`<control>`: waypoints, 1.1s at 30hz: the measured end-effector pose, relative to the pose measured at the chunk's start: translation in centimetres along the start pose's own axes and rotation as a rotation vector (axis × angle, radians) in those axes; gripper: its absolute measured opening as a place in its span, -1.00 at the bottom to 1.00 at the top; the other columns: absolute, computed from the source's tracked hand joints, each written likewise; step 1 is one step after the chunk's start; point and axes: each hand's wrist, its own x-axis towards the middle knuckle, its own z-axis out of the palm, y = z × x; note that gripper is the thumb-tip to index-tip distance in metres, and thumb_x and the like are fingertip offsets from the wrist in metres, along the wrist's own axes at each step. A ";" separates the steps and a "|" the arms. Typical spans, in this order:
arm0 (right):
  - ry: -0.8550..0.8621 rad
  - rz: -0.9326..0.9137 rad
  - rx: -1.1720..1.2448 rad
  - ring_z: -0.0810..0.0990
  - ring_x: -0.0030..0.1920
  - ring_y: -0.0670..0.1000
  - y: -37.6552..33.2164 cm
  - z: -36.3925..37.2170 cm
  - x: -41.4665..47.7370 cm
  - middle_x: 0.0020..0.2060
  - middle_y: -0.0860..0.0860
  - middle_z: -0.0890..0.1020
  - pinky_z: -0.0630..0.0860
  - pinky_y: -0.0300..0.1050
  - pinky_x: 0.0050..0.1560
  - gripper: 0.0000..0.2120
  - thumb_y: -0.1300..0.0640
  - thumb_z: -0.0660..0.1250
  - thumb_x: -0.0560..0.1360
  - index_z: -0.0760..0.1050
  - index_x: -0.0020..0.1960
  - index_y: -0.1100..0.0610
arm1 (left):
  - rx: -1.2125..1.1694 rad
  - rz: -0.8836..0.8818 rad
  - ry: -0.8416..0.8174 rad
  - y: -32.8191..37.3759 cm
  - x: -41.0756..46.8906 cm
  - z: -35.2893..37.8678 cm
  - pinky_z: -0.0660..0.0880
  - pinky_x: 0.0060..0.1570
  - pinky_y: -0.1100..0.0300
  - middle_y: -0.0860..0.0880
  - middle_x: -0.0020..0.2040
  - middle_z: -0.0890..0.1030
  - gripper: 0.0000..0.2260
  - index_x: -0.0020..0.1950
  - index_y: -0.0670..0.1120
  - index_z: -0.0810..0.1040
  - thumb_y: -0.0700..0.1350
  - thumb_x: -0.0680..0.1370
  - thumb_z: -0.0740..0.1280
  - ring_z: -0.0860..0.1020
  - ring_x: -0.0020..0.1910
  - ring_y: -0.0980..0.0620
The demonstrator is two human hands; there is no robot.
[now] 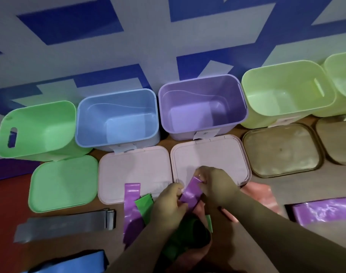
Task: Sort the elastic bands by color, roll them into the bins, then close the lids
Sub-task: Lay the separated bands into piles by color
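Both hands hold one purple band [190, 195] over the pile of bands. My left hand [169, 205] grips its lower end and my right hand [213, 184] pinches its upper end. A second purple band [131, 205] lies flat to the left, beside a green band [143, 201]. More green band [180, 243] and pink band [260, 196] lie under my arms. An open purple bin [202, 104] stands behind, with its pink lid [210, 156] lying flat in front of it.
Open bins line the wall: green [36, 129], blue [117, 119], light green [286, 93] and another [343, 81]. Lids lie before them: green [62, 182], pink [132, 172], brown [280, 149]. A grey band [65, 225], a blue band [73, 263] and a purple packet [326, 211] lie around.
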 end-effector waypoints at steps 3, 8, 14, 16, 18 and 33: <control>0.047 -0.101 0.051 0.56 -0.23 -0.08 -1.9 -1.9 -1.7 -0.25 -0.13 0.60 0.49 -0.19 -0.18 -0.80 0.18 0.35 0.36 0.56 -0.09 -0.09 | -0.116 -0.004 0.001 0.0 -0.5 -0.3 0.51 -0.01 0.33 0.25 0.03 0.55 -0.63 0.23 0.20 0.42 -0.03 0.49 0.45 0.54 -0.02 0.28; 0.089 -0.206 0.094 0.56 -0.25 -0.20 -5.5 -4.7 -5.4 -0.27 -0.20 0.58 0.42 -0.43 -0.18 -0.73 0.24 0.42 0.40 0.60 0.03 -0.06 | -0.399 -0.001 0.076 0.4 -2.7 -1.6 0.57 -0.20 0.08 0.03 -0.22 0.64 -0.78 -0.08 0.18 0.54 -0.16 0.52 0.45 0.63 -0.22 -0.02; 0.151 -0.230 0.186 0.61 -0.21 -0.20 -9.2 -6.9 -9.8 -0.07 -0.15 0.64 0.45 -0.49 -0.24 -0.63 0.31 0.35 0.47 0.58 0.03 -0.17 | -0.579 0.139 0.098 1.5 -7.0 -4.1 0.44 -0.31 0.27 0.09 -0.24 0.66 -0.70 -0.07 0.12 0.56 -0.30 0.47 0.46 0.59 -0.30 0.14; 0.170 -0.254 0.173 0.58 -0.18 -0.23 -10.2 -7.4 -11.2 -0.13 -0.16 0.65 0.42 -0.51 -0.22 -0.64 0.30 0.36 0.46 0.59 0.01 -0.17 | -0.605 0.173 0.092 2.0 -8.2 -4.7 0.50 -0.24 0.23 0.06 -0.19 0.67 -0.72 -0.02 0.07 0.56 -0.28 0.45 0.48 0.60 -0.25 0.12; 0.189 -0.284 0.154 0.58 -0.15 -0.20 -11.0 -7.9 -12.4 -0.17 -0.14 0.66 0.46 -0.45 -0.17 -0.62 0.30 0.37 0.43 0.57 -0.01 -0.20 | -0.619 0.210 0.116 2.5 -9.0 -5.0 0.53 -0.16 0.15 0.02 -0.15 0.67 -0.70 -0.02 0.09 0.56 -0.29 0.45 0.47 0.63 -0.18 0.01; 0.290 -0.477 0.103 0.57 -0.28 -0.14 -13.6 -12.2 -17.4 -0.30 -0.13 0.62 0.53 -0.22 -0.20 -0.80 0.15 0.44 0.45 0.52 -0.16 -0.15 | -0.669 0.390 0.311 6.5 -13.5 -6.5 0.57 -0.03 -0.03 -0.03 -0.09 0.67 -0.72 -0.01 0.12 0.55 -0.29 0.50 0.36 0.63 -0.08 -0.14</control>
